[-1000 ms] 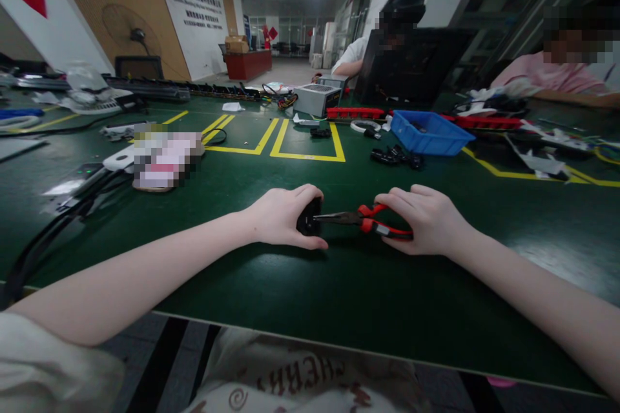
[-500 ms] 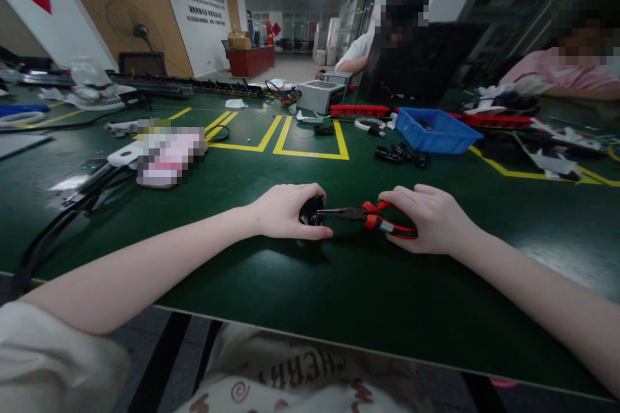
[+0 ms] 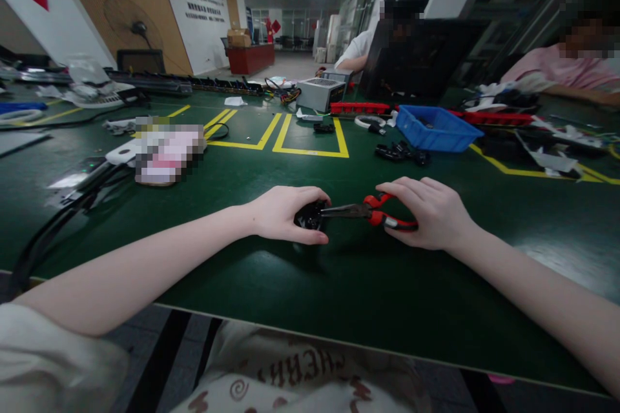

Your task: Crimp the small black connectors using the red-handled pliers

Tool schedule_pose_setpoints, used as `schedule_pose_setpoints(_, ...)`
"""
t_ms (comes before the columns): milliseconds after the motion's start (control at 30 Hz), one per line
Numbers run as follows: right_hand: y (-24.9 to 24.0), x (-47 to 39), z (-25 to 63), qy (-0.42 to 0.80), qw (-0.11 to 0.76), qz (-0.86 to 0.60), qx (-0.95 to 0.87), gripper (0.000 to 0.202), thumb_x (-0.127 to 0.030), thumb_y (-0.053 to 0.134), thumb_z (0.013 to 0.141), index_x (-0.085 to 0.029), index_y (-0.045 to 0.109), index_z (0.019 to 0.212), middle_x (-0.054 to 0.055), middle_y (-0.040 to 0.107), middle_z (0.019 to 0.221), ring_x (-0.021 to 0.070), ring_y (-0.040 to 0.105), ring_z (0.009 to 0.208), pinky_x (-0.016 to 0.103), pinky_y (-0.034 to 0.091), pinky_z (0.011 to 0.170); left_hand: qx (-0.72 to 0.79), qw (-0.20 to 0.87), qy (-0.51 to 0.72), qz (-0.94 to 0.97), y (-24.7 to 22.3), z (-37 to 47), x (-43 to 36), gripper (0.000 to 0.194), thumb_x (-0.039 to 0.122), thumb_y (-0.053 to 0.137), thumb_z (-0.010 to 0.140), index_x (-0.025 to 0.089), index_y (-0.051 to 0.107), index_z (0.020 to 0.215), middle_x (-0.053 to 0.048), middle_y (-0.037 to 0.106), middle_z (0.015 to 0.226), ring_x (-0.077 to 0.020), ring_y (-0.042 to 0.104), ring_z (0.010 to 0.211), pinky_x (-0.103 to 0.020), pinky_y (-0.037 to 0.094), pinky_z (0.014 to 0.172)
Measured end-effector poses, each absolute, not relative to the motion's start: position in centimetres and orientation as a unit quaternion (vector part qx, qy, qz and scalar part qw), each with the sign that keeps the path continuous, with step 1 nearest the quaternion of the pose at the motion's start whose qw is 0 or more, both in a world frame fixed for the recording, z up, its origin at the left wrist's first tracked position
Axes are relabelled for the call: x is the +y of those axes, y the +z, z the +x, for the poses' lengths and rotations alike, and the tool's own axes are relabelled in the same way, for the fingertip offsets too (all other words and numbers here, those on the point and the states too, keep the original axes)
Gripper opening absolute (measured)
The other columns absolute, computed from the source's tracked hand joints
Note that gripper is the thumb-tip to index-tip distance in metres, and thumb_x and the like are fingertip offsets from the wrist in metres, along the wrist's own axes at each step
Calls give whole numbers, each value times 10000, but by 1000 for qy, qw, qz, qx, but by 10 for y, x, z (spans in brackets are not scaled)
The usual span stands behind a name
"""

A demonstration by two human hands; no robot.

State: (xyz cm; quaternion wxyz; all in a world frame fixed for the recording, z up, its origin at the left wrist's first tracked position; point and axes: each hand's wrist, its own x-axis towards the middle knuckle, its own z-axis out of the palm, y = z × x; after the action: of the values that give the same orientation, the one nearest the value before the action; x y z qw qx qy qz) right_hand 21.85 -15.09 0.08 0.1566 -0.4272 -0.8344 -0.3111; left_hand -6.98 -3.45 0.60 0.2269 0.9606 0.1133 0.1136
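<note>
My left hand point(image 3: 283, 213) is closed around a small black part point(image 3: 310, 215), whose kind I cannot make out; thumb and fingers wrap its left side. From the right, long-nose pliers point(image 3: 356, 211) with red and black handles reach into it, their tips touching the part's right side. My right hand point(image 3: 431, 213) grips the pliers' handles, which are spread somewhat apart. Both hands are just above the green table point(image 3: 271, 277). Whether the jaws pinch anything is too small to tell.
Beyond my hands lie several black pieces point(image 3: 402, 153) beside a blue bin point(image 3: 437, 128). A pink phone-like object point(image 3: 172, 158) and black cables point(image 3: 72, 219) are at left. Farther back stand a grey metal box point(image 3: 320, 93), a red strip point(image 3: 361, 108) and two people behind the table.
The black part has tilted slightly in my left hand, and its fingers have shifted a little. The pliers' handles have spread a bit wider in my right hand.
</note>
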Motion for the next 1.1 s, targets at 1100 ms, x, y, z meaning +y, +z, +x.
schedule_pose_setpoints(1100,3,-153,218,-310,107,-458,-827,406,-455,570,842,-171,594,1131,113,709,917,201,574,641,346,373,619,114,220,105,963,8,-71,-33,467,548,487,915,174,615,1163,-50,684,947,-202,635,800,-284,427,676)
